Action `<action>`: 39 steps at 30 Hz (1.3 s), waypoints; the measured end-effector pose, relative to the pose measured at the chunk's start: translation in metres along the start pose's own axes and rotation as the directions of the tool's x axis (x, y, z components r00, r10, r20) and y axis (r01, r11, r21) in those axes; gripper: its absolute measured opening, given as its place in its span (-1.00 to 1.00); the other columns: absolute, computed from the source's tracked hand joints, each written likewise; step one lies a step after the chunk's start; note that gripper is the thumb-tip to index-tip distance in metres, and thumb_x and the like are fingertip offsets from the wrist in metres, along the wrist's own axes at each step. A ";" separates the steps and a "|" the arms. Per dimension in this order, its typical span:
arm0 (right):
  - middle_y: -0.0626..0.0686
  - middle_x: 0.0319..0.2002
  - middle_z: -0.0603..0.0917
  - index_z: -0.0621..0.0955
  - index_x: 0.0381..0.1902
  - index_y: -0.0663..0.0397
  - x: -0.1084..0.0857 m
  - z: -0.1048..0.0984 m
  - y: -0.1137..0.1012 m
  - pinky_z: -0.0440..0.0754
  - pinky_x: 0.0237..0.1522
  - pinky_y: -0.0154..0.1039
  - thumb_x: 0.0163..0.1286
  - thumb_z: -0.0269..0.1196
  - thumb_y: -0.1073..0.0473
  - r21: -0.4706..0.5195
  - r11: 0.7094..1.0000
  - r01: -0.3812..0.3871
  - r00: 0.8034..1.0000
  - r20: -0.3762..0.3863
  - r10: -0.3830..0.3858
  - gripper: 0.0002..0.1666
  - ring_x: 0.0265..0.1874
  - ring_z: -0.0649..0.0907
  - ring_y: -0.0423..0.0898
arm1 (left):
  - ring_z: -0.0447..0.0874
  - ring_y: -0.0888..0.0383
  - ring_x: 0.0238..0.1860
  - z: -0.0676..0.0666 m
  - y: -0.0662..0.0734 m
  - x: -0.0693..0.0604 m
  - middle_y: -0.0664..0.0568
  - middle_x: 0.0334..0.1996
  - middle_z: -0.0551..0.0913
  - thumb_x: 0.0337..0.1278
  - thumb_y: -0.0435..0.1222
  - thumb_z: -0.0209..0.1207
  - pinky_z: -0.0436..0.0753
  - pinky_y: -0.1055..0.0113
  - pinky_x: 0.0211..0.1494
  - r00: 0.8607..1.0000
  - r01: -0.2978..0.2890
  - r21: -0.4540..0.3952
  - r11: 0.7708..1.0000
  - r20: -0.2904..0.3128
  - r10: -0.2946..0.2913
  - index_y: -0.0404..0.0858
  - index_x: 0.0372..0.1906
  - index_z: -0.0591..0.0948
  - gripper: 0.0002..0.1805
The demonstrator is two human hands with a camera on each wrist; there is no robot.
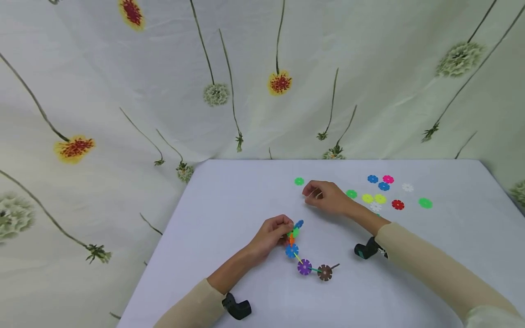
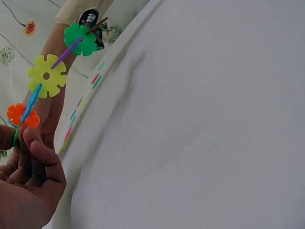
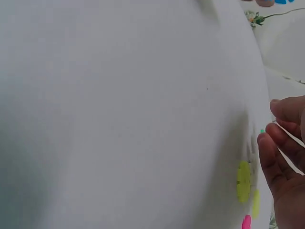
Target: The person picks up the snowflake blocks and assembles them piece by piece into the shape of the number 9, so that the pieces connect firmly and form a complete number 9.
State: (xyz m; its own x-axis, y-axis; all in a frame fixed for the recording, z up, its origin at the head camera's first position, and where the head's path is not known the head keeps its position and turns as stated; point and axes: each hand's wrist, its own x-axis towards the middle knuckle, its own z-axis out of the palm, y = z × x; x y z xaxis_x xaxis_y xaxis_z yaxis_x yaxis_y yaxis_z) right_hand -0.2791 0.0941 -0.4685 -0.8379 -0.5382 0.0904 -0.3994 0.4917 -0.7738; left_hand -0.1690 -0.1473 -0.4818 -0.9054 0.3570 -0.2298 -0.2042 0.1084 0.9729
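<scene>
Cream sleeves (image 1: 190, 306) reach in from the near side over a white table (image 1: 246, 196), each with a black device (image 1: 238, 308) at the wrist. Nearest among the small things is a linked chain (image 1: 292, 251) of notched plastic discs, which curves from the left hand (image 1: 268, 237) toward the near right. That hand has thumb and fingers together, pinching the chain by a green disc (image 2: 16, 136) near its far end. From there it runs through an orange disc (image 2: 31, 117), a blue one, a yellow disc (image 2: 46, 76), a purple disc (image 1: 304, 267) and another green one to a brown disc (image 1: 325, 273), with a brown piece seen edge-on at the near right end. Farther off and to the right, the right hand (image 1: 330, 198) is over the table with its fingers bent, thumb and fingertips apart, nothing between them; whether they touch the tabletop I cannot tell. Just beyond its fingertips, to the left, lies a loose green disc (image 1: 299, 181). Other loose discs (image 1: 398, 204) in blue, pink, white, green, yellow and red lie scattered on the far right, past that hand and forearm. Behind the far edge hangs a pale cloth (image 1: 164, 59) printed with dandelions.
</scene>
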 end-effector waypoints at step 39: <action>0.12 -0.20 0.73 0.69 0.12 0.12 0.016 0.003 -0.004 0.60 -0.16 -0.29 0.54 0.34 0.17 0.111 0.993 -0.039 0.998 -0.052 0.045 -0.74 -0.27 0.65 -0.05 | 0.50 0.25 -0.35 -0.003 0.002 -0.004 0.19 -0.40 0.58 0.64 -0.25 0.06 0.58 0.46 -0.22 0.999 -0.011 0.018 1.000 0.053 0.010 -0.33 0.00 0.54 -0.80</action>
State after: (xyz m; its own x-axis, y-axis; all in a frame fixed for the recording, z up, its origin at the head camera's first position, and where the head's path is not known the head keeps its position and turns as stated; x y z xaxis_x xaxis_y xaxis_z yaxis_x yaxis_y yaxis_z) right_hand -0.2905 0.0817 -0.4659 -0.8732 -0.4793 0.0879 -0.3226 0.4334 -0.8415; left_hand -0.1671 -0.1516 -0.4787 -0.8862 0.4069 -0.2214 -0.1877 0.1215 0.9747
